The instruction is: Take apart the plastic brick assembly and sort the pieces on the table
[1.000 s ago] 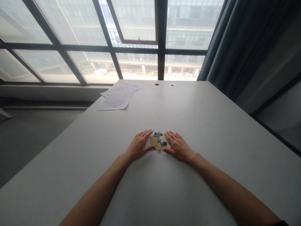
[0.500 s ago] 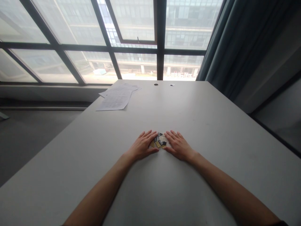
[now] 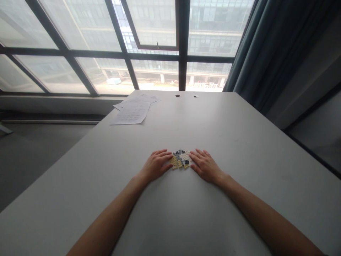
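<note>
A small pile of toy bricks (image 3: 180, 159), tan, grey, white and black, lies on the grey table (image 3: 186, 213) in front of me. My left hand (image 3: 156, 166) rests flat on the table at the pile's left side, fingers stretched out and touching the tan pieces. My right hand (image 3: 204, 165) lies flat at the pile's right side, fingers spread and touching the bricks. Neither hand holds anything.
Printed paper sheets (image 3: 132, 111) lie at the table's far left edge. Two round cable holes (image 3: 177, 95) sit near the far edge. A large window (image 3: 149, 46) and a dark curtain (image 3: 266, 53) are behind the table.
Both hands had closed in over the pile half a second ago; now they have drawn slightly apart, so more of the bricks shows between them.
</note>
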The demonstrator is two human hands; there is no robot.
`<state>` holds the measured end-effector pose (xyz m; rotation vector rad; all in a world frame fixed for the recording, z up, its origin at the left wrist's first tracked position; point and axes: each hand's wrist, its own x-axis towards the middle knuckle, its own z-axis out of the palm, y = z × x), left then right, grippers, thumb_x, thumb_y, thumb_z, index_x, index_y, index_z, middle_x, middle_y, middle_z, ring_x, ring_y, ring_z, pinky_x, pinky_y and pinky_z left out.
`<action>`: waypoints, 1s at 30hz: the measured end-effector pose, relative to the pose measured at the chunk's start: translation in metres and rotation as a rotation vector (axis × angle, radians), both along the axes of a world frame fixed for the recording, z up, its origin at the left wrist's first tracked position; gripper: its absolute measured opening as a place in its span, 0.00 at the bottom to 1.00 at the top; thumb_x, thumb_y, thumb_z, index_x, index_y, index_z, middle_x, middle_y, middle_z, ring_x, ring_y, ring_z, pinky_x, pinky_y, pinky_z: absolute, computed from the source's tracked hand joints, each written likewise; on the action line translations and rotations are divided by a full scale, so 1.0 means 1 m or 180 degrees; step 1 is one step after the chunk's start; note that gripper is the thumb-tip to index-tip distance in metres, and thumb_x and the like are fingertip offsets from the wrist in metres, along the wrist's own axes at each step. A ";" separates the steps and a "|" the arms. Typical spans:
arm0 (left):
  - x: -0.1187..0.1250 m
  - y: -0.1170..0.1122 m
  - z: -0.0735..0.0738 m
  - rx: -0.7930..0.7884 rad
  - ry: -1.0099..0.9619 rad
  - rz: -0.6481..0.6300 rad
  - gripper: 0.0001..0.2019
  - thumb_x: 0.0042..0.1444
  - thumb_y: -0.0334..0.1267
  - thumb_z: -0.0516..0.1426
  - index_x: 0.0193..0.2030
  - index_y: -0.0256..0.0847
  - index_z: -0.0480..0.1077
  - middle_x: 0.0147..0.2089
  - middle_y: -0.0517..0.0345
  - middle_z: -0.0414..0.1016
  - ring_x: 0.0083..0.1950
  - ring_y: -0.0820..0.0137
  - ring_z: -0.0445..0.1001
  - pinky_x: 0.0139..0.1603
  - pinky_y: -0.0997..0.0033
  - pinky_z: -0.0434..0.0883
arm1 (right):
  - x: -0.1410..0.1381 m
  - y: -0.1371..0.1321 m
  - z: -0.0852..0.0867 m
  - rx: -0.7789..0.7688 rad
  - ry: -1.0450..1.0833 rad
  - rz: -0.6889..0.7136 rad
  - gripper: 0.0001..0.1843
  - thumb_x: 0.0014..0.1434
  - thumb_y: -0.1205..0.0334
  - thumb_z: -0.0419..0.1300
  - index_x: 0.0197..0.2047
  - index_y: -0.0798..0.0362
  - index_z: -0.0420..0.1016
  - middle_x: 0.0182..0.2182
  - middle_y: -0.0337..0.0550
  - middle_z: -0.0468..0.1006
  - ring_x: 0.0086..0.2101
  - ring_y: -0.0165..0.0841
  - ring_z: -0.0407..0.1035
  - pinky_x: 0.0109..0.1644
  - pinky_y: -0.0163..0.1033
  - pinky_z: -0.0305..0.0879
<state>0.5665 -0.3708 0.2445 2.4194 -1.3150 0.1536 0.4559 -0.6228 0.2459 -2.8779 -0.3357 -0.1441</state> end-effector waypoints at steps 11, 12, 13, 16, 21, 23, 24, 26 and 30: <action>-0.003 -0.003 0.007 -0.0172 0.0063 -0.0011 0.16 0.59 0.46 0.55 0.50 0.44 0.71 0.53 0.53 0.75 0.55 0.62 0.71 0.57 0.59 0.65 | -0.002 0.002 0.001 0.0068 -0.0216 -0.0099 0.25 0.65 0.54 0.49 0.62 0.53 0.62 0.61 0.47 0.64 0.62 0.41 0.52 0.67 0.51 0.41; -0.003 -0.003 0.007 -0.0205 0.0070 -0.0002 0.15 0.58 0.46 0.55 0.50 0.44 0.71 0.52 0.52 0.75 0.55 0.62 0.71 0.57 0.59 0.65 | -0.002 0.002 0.001 0.0089 -0.0245 -0.0100 0.25 0.65 0.54 0.49 0.62 0.54 0.62 0.61 0.48 0.64 0.61 0.41 0.53 0.67 0.50 0.41; -0.003 -0.003 0.007 -0.0230 0.0082 0.0002 0.15 0.58 0.46 0.56 0.49 0.44 0.71 0.52 0.53 0.75 0.55 0.62 0.71 0.57 0.60 0.65 | -0.002 0.003 0.001 0.0111 -0.0271 -0.0096 0.24 0.65 0.55 0.50 0.62 0.54 0.62 0.61 0.48 0.64 0.61 0.41 0.53 0.67 0.50 0.41; -0.004 -0.002 0.006 -0.0274 0.0143 -0.0007 0.14 0.58 0.44 0.56 0.48 0.44 0.71 0.52 0.53 0.75 0.54 0.63 0.71 0.57 0.60 0.65 | -0.002 0.003 0.000 0.0172 -0.0348 -0.0063 0.24 0.64 0.56 0.52 0.61 0.54 0.63 0.60 0.49 0.65 0.60 0.41 0.54 0.66 0.51 0.43; -0.005 -0.003 0.007 -0.0364 0.0226 -0.0002 0.13 0.56 0.42 0.57 0.48 0.43 0.71 0.51 0.52 0.76 0.54 0.62 0.71 0.56 0.60 0.65 | -0.002 0.005 -0.003 0.0247 -0.0448 -0.0015 0.23 0.63 0.56 0.54 0.60 0.54 0.64 0.58 0.49 0.67 0.59 0.42 0.56 0.65 0.52 0.45; -0.006 -0.003 0.006 -0.0382 0.0240 0.0010 0.13 0.56 0.43 0.57 0.47 0.43 0.71 0.50 0.52 0.76 0.54 0.62 0.71 0.56 0.60 0.65 | -0.001 0.005 -0.004 0.0257 -0.0460 -0.0001 0.22 0.63 0.56 0.54 0.58 0.53 0.65 0.57 0.50 0.68 0.58 0.42 0.57 0.65 0.52 0.46; -0.006 -0.003 0.006 -0.0388 0.0247 0.0017 0.13 0.56 0.43 0.58 0.46 0.43 0.71 0.50 0.52 0.76 0.54 0.62 0.71 0.56 0.60 0.65 | -0.001 0.005 -0.004 0.0258 -0.0465 0.0002 0.21 0.62 0.57 0.54 0.58 0.53 0.66 0.57 0.50 0.68 0.58 0.42 0.57 0.64 0.52 0.47; -0.006 -0.003 0.006 -0.0404 0.0249 0.0027 0.13 0.56 0.44 0.58 0.46 0.43 0.70 0.50 0.52 0.76 0.54 0.62 0.71 0.56 0.60 0.65 | -0.001 0.006 -0.005 0.0260 -0.0481 0.0000 0.20 0.62 0.57 0.55 0.56 0.52 0.67 0.56 0.49 0.69 0.57 0.42 0.58 0.64 0.52 0.48; -0.006 -0.002 0.006 -0.0385 0.0192 -0.0010 0.14 0.55 0.45 0.59 0.47 0.43 0.70 0.50 0.51 0.75 0.54 0.62 0.71 0.56 0.60 0.64 | 0.000 0.008 -0.004 0.0261 -0.0550 -0.0060 0.18 0.61 0.57 0.56 0.53 0.53 0.69 0.54 0.49 0.70 0.55 0.42 0.60 0.63 0.51 0.49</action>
